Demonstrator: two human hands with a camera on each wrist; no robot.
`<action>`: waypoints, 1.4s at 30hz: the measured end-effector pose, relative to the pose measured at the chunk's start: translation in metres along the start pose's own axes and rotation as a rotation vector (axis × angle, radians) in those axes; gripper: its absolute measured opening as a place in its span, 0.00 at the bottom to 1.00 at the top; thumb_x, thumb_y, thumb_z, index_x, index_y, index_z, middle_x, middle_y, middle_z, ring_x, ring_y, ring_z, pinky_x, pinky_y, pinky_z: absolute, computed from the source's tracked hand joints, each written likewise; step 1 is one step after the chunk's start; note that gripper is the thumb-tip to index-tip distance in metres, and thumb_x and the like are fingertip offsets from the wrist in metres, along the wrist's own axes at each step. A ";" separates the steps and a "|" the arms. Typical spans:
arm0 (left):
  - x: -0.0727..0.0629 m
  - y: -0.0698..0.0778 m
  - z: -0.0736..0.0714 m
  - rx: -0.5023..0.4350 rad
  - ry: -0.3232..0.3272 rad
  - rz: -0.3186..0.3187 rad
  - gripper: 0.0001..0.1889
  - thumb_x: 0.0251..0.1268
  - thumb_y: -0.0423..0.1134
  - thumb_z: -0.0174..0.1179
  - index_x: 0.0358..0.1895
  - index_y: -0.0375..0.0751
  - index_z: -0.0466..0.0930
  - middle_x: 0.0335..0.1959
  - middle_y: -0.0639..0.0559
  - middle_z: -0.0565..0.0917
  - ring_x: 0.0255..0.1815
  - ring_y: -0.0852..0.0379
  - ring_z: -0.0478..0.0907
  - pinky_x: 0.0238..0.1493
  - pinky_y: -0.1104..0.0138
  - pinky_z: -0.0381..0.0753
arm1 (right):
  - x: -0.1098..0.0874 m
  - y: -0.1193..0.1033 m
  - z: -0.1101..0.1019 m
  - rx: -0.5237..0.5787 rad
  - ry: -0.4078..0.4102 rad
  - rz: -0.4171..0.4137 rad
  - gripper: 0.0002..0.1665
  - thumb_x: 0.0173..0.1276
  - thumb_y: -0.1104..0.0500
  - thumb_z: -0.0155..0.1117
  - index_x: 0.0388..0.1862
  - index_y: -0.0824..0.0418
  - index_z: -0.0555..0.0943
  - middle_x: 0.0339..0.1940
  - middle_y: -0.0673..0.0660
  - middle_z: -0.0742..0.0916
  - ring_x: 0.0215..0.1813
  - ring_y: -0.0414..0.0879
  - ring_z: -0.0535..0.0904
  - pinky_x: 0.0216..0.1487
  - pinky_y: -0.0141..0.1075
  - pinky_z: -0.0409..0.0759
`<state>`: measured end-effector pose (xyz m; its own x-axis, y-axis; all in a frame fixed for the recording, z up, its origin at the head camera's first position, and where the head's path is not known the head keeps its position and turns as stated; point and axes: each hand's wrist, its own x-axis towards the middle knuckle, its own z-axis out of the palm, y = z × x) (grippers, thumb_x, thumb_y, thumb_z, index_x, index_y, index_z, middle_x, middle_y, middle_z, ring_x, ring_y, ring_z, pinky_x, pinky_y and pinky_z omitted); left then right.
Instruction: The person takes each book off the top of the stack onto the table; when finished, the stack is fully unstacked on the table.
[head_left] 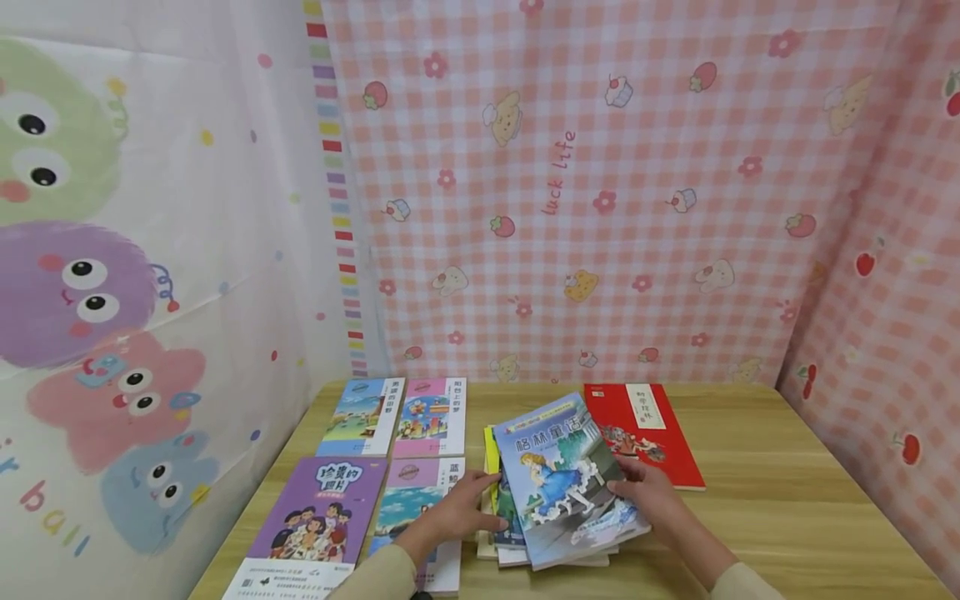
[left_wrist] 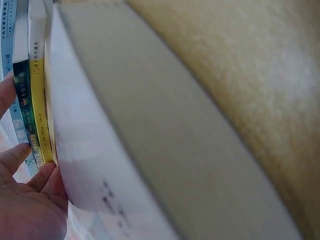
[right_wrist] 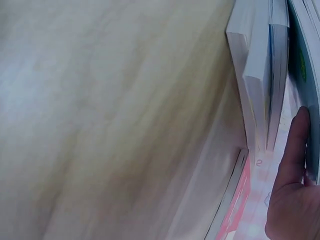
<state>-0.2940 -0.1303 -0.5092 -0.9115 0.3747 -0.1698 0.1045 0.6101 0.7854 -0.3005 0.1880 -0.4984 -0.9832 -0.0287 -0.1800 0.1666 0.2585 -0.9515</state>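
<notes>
A blue picture-covered storybook (head_left: 573, 479) lies tilted on top of a small stack of books. My right hand (head_left: 648, 492) pinches its right edge, thumb on the cover; in the right wrist view a finger (right_wrist: 295, 145) lies along its underside, and a gap shows between it and the lower books (right_wrist: 262, 85). At the stack's left side is my left hand (head_left: 471, 504). In the left wrist view, fingertips of this hand (left_wrist: 30, 200) touch the spines, among them a yellow book (left_wrist: 39, 95) and a dark green book (left_wrist: 24, 95).
Left of the stack lie a purple book (head_left: 318, 517), a blue-and-white book (head_left: 360, 417), a pink book (head_left: 430, 417) and another pink-and-blue book (head_left: 405, 508). Behind the stack at right is a red book (head_left: 663, 433). Printed cloths (head_left: 600, 167) enclose the wooden table (head_left: 795, 517).
</notes>
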 end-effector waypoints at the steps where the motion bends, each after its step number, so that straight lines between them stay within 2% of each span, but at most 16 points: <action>1: 0.000 0.000 0.000 -0.001 0.000 -0.002 0.40 0.59 0.45 0.72 0.74 0.44 0.65 0.71 0.35 0.62 0.71 0.33 0.59 0.67 0.38 0.62 | 0.001 0.000 -0.001 0.011 -0.001 0.001 0.35 0.68 0.66 0.62 0.72 0.73 0.65 0.67 0.72 0.73 0.61 0.60 0.69 0.66 0.54 0.69; 6: 0.002 0.000 0.000 -0.008 -0.004 0.006 0.40 0.59 0.44 0.72 0.74 0.44 0.65 0.71 0.34 0.61 0.71 0.32 0.59 0.66 0.38 0.63 | 0.004 -0.001 -0.007 0.049 -0.009 -0.009 0.36 0.70 0.66 0.60 0.74 0.72 0.61 0.73 0.73 0.67 0.67 0.62 0.65 0.71 0.56 0.63; 10: 0.001 0.001 -0.001 -0.018 -0.004 0.020 0.40 0.60 0.43 0.72 0.74 0.43 0.64 0.70 0.34 0.62 0.71 0.32 0.59 0.65 0.38 0.64 | 0.009 -0.004 -0.014 0.069 0.012 -0.045 0.36 0.71 0.66 0.59 0.75 0.71 0.60 0.74 0.73 0.66 0.69 0.62 0.64 0.70 0.48 0.66; 13: 0.001 0.001 -0.002 -0.007 0.005 0.029 0.40 0.60 0.43 0.72 0.74 0.42 0.64 0.70 0.34 0.62 0.70 0.32 0.60 0.65 0.38 0.64 | 0.013 -0.006 -0.020 0.066 0.041 -0.072 0.36 0.72 0.66 0.59 0.75 0.72 0.60 0.72 0.73 0.67 0.67 0.61 0.66 0.62 0.33 0.73; 15: 0.001 0.001 -0.003 -0.002 0.009 0.035 0.40 0.59 0.43 0.72 0.74 0.41 0.64 0.70 0.33 0.62 0.70 0.31 0.60 0.65 0.37 0.64 | 0.016 -0.006 -0.024 0.080 0.061 -0.085 0.35 0.71 0.67 0.59 0.74 0.73 0.61 0.70 0.74 0.69 0.61 0.57 0.72 0.52 0.27 0.76; 17: 0.001 0.001 -0.003 0.004 0.015 0.033 0.40 0.59 0.43 0.72 0.74 0.41 0.64 0.70 0.33 0.62 0.70 0.31 0.60 0.64 0.37 0.64 | 0.019 -0.005 -0.028 0.084 0.080 -0.090 0.35 0.71 0.67 0.59 0.74 0.74 0.60 0.69 0.74 0.70 0.54 0.50 0.75 0.45 0.24 0.76; 20: 0.000 0.001 -0.005 0.000 0.016 0.032 0.40 0.60 0.42 0.72 0.74 0.41 0.64 0.70 0.33 0.61 0.69 0.30 0.60 0.63 0.37 0.65 | 0.024 -0.003 -0.034 0.083 0.110 -0.092 0.35 0.70 0.69 0.59 0.73 0.75 0.61 0.68 0.75 0.70 0.49 0.47 0.76 0.42 0.24 0.76; 26: 0.002 0.000 -0.005 0.009 0.026 0.020 0.40 0.59 0.43 0.72 0.74 0.41 0.65 0.70 0.34 0.62 0.70 0.31 0.61 0.64 0.37 0.65 | 0.033 -0.002 -0.050 0.055 0.147 -0.088 0.36 0.71 0.68 0.58 0.74 0.77 0.58 0.72 0.76 0.66 0.66 0.58 0.67 0.45 0.17 0.68; 29: 0.003 0.001 -0.005 0.007 0.027 0.015 0.40 0.59 0.43 0.72 0.74 0.41 0.65 0.70 0.34 0.62 0.70 0.31 0.60 0.64 0.37 0.65 | 0.036 -0.003 -0.061 0.054 0.151 -0.096 0.37 0.72 0.67 0.58 0.75 0.76 0.56 0.72 0.76 0.65 0.62 0.47 0.71 0.46 0.16 0.68; 31: 0.003 0.002 -0.005 0.002 0.024 0.017 0.40 0.59 0.43 0.72 0.74 0.42 0.65 0.70 0.34 0.62 0.70 0.31 0.60 0.64 0.37 0.65 | 0.038 -0.003 -0.069 0.065 0.166 -0.108 0.37 0.71 0.67 0.59 0.74 0.77 0.57 0.70 0.74 0.69 0.53 0.35 0.74 0.45 0.17 0.70; 33: 0.004 0.002 -0.005 -0.003 0.023 0.017 0.40 0.59 0.42 0.72 0.74 0.41 0.65 0.70 0.34 0.62 0.70 0.31 0.60 0.64 0.37 0.65 | 0.041 -0.003 -0.077 0.085 0.164 -0.101 0.37 0.73 0.66 0.58 0.75 0.75 0.56 0.71 0.73 0.69 0.46 0.27 0.71 0.45 0.18 0.70; 35: 0.004 0.003 -0.005 -0.008 0.023 0.015 0.40 0.59 0.42 0.72 0.74 0.42 0.65 0.70 0.34 0.62 0.70 0.32 0.60 0.64 0.37 0.65 | 0.045 -0.003 -0.087 0.080 0.166 -0.092 0.37 0.74 0.65 0.57 0.76 0.74 0.54 0.72 0.73 0.67 0.52 0.33 0.74 0.55 0.24 0.71; 38: 0.005 0.003 -0.005 -0.015 0.023 0.012 0.40 0.59 0.43 0.72 0.74 0.42 0.65 0.70 0.34 0.62 0.70 0.32 0.60 0.64 0.37 0.65 | 0.051 -0.003 -0.105 0.035 0.160 -0.080 0.37 0.76 0.63 0.54 0.77 0.73 0.52 0.76 0.73 0.61 0.66 0.49 0.68 0.58 0.25 0.68; 40: 0.006 0.002 -0.005 -0.015 0.021 0.011 0.40 0.59 0.43 0.72 0.74 0.42 0.65 0.70 0.35 0.62 0.70 0.32 0.60 0.64 0.37 0.65 | 0.054 0.000 -0.118 -0.020 0.164 -0.088 0.37 0.76 0.62 0.54 0.77 0.74 0.52 0.75 0.74 0.61 0.70 0.58 0.61 0.58 0.25 0.67; 42: 0.007 0.000 -0.005 -0.012 0.017 0.011 0.40 0.59 0.43 0.72 0.74 0.43 0.65 0.70 0.35 0.62 0.70 0.32 0.60 0.64 0.37 0.65 | 0.058 0.004 -0.131 -0.071 0.173 -0.102 0.38 0.76 0.61 0.54 0.76 0.76 0.52 0.74 0.75 0.62 0.69 0.58 0.62 0.50 0.21 0.66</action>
<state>-0.3027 -0.1311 -0.5070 -0.9169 0.3696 -0.1508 0.1101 0.5972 0.7945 -0.3665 0.3139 -0.4796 -0.9938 0.1064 -0.0326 0.0662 0.3304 -0.9415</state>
